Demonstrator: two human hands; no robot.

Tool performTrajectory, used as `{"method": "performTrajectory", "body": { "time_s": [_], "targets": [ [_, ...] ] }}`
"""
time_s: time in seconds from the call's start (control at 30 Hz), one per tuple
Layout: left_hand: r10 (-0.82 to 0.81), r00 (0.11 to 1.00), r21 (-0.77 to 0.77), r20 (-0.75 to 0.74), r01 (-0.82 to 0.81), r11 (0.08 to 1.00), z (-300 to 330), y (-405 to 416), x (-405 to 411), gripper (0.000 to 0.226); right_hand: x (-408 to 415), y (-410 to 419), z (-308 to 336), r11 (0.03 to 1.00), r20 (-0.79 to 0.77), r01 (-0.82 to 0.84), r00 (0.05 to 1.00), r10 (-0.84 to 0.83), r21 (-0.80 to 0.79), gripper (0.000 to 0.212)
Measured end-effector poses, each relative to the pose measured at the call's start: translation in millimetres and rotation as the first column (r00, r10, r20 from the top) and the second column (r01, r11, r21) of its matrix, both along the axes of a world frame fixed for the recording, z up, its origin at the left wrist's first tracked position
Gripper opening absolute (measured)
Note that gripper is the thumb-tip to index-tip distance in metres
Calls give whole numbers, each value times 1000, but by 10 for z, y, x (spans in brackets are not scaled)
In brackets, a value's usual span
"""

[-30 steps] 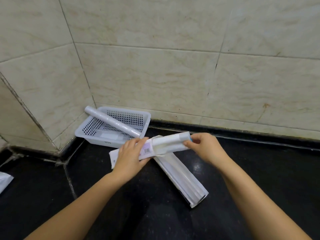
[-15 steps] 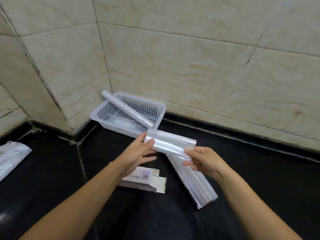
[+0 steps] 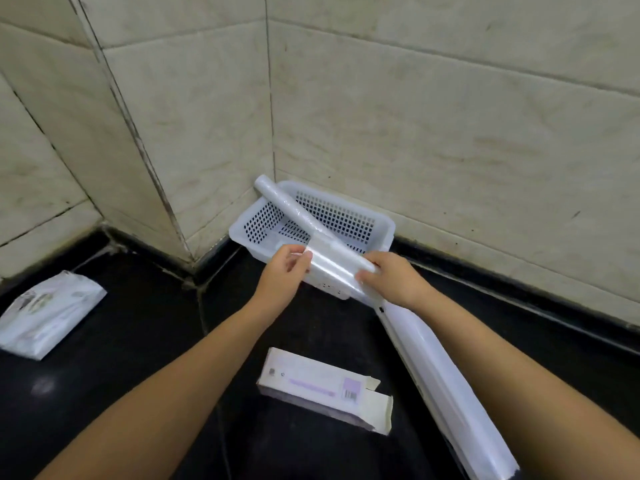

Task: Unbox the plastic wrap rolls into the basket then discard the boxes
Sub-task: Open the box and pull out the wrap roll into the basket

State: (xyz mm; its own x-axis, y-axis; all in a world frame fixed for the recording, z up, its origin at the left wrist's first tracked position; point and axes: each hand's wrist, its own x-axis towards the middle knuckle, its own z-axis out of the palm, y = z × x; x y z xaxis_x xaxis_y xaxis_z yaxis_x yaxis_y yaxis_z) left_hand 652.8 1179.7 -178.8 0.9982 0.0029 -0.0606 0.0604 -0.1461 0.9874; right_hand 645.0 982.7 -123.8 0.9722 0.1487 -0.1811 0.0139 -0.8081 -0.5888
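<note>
Two hands on one unboxed plastic wrap roll (image 3: 334,270), left hand (image 3: 282,271) pinching one end, right hand (image 3: 391,277) gripping the other, just over the white basket (image 3: 381,225) front edge; another roll (image 3: 294,211) leans inside. Step: placing roll in basket. Next: lower, let go, then bin the empty box (image 3: 322,386) on the black counter (image 3: 138,358)

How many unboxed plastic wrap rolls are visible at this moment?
2. One roll lies diagonally in the white basket, its far end propped over the rim. The other roll is held by the left hand and right hand above the basket's front edge.
</note>
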Motion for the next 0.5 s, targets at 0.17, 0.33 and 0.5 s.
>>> {"method": "performTrajectory", "body": {
  "time_s": [0.17,0.33,0.5],
  "targets": [
    [-228,962,860,149,-13,511,-624,526,505,41,894,437,-290,997,41,57,998,-55,-53,16],
    [-294,931,898,216,-71,435,-899,541,491,49,1213,956,-765,993,-48,-23,999,18,-116,20],
    [-303,933,909,191,-52,414,-929,561,526,53,1129,974,-829,996,-115,20,993,-30,-88,48]
  ]
}}
